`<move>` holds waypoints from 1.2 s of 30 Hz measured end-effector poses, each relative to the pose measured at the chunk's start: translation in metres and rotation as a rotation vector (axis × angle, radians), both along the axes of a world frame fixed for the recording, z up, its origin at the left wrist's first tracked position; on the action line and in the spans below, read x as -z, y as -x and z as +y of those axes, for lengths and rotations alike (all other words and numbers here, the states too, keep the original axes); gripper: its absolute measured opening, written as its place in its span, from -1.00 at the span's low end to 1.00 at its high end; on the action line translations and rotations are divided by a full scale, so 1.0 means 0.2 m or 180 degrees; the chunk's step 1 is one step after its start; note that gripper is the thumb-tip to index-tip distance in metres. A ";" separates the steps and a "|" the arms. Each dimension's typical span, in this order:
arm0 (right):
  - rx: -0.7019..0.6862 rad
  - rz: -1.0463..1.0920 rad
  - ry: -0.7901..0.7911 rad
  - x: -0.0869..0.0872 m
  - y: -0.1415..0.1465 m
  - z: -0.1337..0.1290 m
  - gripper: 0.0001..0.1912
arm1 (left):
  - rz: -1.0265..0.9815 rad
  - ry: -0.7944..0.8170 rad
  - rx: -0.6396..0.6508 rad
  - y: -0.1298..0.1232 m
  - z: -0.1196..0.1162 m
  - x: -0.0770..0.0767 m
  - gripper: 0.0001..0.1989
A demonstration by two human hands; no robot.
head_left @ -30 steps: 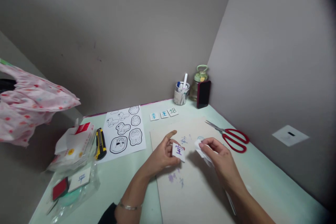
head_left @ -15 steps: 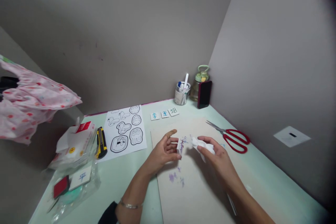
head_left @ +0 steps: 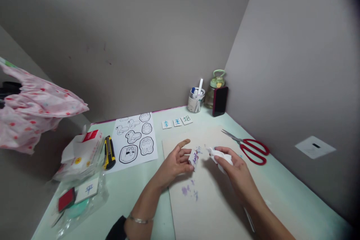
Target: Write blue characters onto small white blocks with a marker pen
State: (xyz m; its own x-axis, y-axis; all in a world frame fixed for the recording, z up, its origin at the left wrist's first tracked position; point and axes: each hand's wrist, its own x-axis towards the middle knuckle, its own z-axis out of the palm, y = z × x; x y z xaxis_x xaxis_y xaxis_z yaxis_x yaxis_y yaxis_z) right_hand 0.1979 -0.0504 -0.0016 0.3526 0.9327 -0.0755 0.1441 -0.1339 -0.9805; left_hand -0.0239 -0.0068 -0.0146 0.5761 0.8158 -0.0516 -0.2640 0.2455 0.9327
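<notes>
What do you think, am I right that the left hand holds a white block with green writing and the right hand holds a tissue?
Not green: the head view shows purple writing on the white block in the left hand. The right hand does hold a tissue.

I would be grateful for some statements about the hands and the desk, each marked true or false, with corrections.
1. The left hand holds a small block with purple marks. True.
2. The right hand holds scissors. False: it holds a crumpled white tissue.
3. The tissue touches the block. False: they are apart.
4. Three small tiles lie beyond the board. True.
5. The phone stands behind the bottle. False: it stands in front.
</notes>
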 end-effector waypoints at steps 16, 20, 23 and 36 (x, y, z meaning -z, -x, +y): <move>0.0049 -0.0104 0.0000 0.00 0.00 -0.01 -0.63 | 0.0135 -0.0017 -0.0037 0.01 0.00 0.00 -0.13; 0.0042 -0.0151 -0.0016 0.00 -0.01 -0.01 -0.61 | 0.0249 -0.0111 -0.0029 0.01 0.00 -0.01 -0.16; 0.0022 -0.0220 -0.0025 0.01 -0.01 0.00 -0.64 | 0.0449 -0.0274 -0.0114 0.00 0.00 0.00 -0.16; -0.0486 -0.1048 -0.0399 0.00 0.03 -0.01 -0.66 | 0.1590 -0.1269 -0.0784 -0.11 -0.05 0.07 -0.15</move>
State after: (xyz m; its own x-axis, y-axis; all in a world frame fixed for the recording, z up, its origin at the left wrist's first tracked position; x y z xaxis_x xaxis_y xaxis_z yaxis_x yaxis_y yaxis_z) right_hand 0.1926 -0.0527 -0.0019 0.1953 0.9712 0.1367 0.4631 0.0316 -0.8858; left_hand -0.0023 -0.0167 -0.0286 0.3565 0.9318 0.0685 0.2173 -0.1540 0.9639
